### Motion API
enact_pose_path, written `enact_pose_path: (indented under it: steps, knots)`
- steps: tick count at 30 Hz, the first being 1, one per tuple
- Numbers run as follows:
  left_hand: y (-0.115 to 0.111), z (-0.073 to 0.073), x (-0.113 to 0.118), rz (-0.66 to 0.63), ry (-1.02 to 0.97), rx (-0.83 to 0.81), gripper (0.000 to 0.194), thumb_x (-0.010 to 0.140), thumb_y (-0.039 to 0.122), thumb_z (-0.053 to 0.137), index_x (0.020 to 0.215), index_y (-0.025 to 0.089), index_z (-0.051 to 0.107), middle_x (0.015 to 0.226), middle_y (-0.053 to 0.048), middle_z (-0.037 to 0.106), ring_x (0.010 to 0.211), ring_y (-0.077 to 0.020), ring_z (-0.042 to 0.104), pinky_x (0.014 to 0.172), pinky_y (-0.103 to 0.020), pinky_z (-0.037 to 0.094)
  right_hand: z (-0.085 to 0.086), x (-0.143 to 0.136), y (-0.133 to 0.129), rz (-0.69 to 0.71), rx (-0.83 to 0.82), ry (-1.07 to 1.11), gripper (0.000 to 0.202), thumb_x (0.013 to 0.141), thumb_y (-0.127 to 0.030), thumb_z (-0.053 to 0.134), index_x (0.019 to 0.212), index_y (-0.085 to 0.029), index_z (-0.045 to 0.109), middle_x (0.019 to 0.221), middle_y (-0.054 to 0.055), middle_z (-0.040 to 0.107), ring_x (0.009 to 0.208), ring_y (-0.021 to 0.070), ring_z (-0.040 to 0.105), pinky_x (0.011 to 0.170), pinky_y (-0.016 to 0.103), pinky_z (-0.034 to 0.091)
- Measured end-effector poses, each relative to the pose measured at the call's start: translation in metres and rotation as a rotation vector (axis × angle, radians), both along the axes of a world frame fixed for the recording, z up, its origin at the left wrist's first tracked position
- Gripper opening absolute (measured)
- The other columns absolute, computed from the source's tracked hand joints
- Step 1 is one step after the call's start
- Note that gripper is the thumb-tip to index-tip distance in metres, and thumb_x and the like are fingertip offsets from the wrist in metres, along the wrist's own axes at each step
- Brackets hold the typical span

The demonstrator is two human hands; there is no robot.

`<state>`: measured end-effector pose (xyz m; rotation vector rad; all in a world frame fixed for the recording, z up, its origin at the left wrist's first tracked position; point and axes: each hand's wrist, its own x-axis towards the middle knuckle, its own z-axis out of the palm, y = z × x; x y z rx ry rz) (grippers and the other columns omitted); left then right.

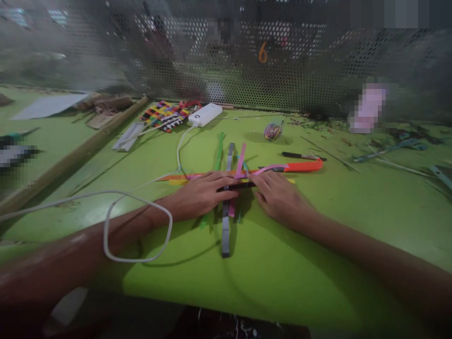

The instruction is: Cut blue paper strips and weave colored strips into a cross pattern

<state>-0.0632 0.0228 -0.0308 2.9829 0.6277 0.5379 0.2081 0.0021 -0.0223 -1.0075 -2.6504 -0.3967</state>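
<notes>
Colored flat strips cross one another on the table in front of me. A grey strip (226, 235), a green strip (219, 150) and a pink strip (241, 157) run away from me. Across them lie an orange strip (303, 166) with a curled right end and a yellow strip (176, 181). My left hand (203, 194) pinches a black strip (243, 185) between thumb and fingers, left of the crossing. On the right, my right hand (278, 197) has its bent fingers closed on the black strip's other end. Both palms partly hide the strips beneath.
A white power bank (205, 115) stands at the back, its white cable (137, 260) looping over my left forearm. Beside it lies a colorful woven piece (164, 115). A ball of strands (273, 132), a black-handled tool (293, 154) and scraps lie behind; a wooden pole (77, 150) is left.
</notes>
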Motion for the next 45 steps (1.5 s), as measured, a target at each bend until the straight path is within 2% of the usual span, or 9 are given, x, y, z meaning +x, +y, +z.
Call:
enact_pose_path:
  steps: [3,8,14,20,24,29,35,38,45]
  knots:
    - [0.000,0.001,0.000,-0.022,0.023,0.004,0.039,0.103,0.008,0.046,0.136,0.019,0.063,0.152,-0.014,0.056,0.148,-0.0289,0.044,0.118,-0.053,0.045,0.001,0.000,0.000,0.003,0.003,-0.013,0.040,0.100,-0.012,0.046,0.137,-0.003,0.061,0.114,0.018,0.071,0.105,0.0302,0.064,0.092,0.047,0.056]
    - [0.000,0.002,0.003,0.047,0.017,-0.057,0.044,0.101,0.008,0.048,0.140,0.023,0.061,0.152,-0.010,0.057,0.143,-0.0276,0.049,0.117,-0.052,0.046,0.004,0.001,-0.001,0.012,-0.035,-0.036,0.031,0.100,-0.012,0.046,0.117,-0.007,0.072,0.110,0.017,0.070,0.108,0.0297,0.064,0.096,0.048,0.056]
    - [0.001,0.000,0.004,0.159,-0.029,-0.141,0.041,0.106,0.021,0.046,0.145,0.021,0.057,0.149,-0.012,0.058,0.137,-0.0269,0.053,0.116,-0.052,0.048,0.005,0.002,-0.003,-0.013,-0.074,-0.013,0.034,0.098,-0.009,0.050,0.125,-0.004,0.070,0.121,0.019,0.068,0.116,0.0321,0.061,0.101,0.050,0.055]
    - [0.006,-0.006,0.004,0.131,-0.052,-0.148,0.041,0.107,0.020,0.042,0.143,0.020,0.060,0.148,-0.012,0.060,0.140,-0.0260,0.053,0.117,-0.052,0.047,0.008,0.001,0.000,-0.042,-0.104,-0.052,0.044,0.097,-0.010,0.054,0.139,-0.017,0.066,0.142,0.020,0.062,0.137,0.0355,0.054,0.115,0.059,0.043]
    - [0.005,-0.006,0.003,0.128,-0.059,-0.172,0.043,0.106,0.016,0.040,0.143,0.021,0.060,0.149,-0.010,0.060,0.141,-0.0243,0.052,0.121,-0.053,0.042,0.011,-0.002,-0.004,-0.100,-0.127,-0.173,0.044,0.100,-0.015,0.050,0.143,-0.019,0.063,0.142,0.020,0.063,0.127,0.0354,0.062,0.106,0.059,0.047]
    - [0.003,-0.003,0.000,0.171,-0.053,-0.160,0.045,0.103,0.012,0.041,0.144,0.023,0.057,0.151,-0.009,0.057,0.145,-0.0245,0.047,0.127,-0.058,0.028,0.013,-0.005,-0.010,-0.128,-0.090,-0.238,0.051,0.097,-0.006,0.046,0.144,-0.018,0.060,0.142,0.017,0.064,0.122,0.0342,0.063,0.096,0.054,0.050]
    - [0.003,0.001,-0.007,0.415,-0.054,-0.174,0.052,0.098,0.033,0.059,0.147,0.018,0.053,0.148,-0.017,0.051,0.139,-0.0350,0.047,0.117,-0.059,0.042,0.012,-0.007,-0.015,-0.102,-0.020,-0.263,0.052,0.094,-0.004,0.045,0.144,-0.011,0.060,0.138,0.021,0.066,0.121,0.0364,0.063,0.096,0.058,0.050]
    - [0.001,0.002,-0.007,0.549,0.005,-0.177,0.055,0.097,0.043,0.060,0.145,0.017,0.054,0.142,-0.019,0.052,0.136,-0.0388,0.048,0.111,-0.063,0.045,0.013,-0.008,-0.017,-0.106,0.011,-0.270,0.051,0.095,-0.002,0.043,0.141,-0.011,0.063,0.134,0.018,0.069,0.116,0.0330,0.065,0.092,0.052,0.052]
    - [-0.004,0.006,-0.003,0.501,0.075,-0.107,0.045,0.100,0.040,0.053,0.135,0.013,0.064,0.133,-0.020,0.060,0.127,-0.0370,0.054,0.107,-0.059,0.050,0.016,-0.008,-0.012,-0.048,0.013,-0.241,0.047,0.096,-0.003,0.043,0.137,-0.009,0.065,0.133,0.018,0.069,0.117,0.0311,0.063,0.095,0.049,0.048]
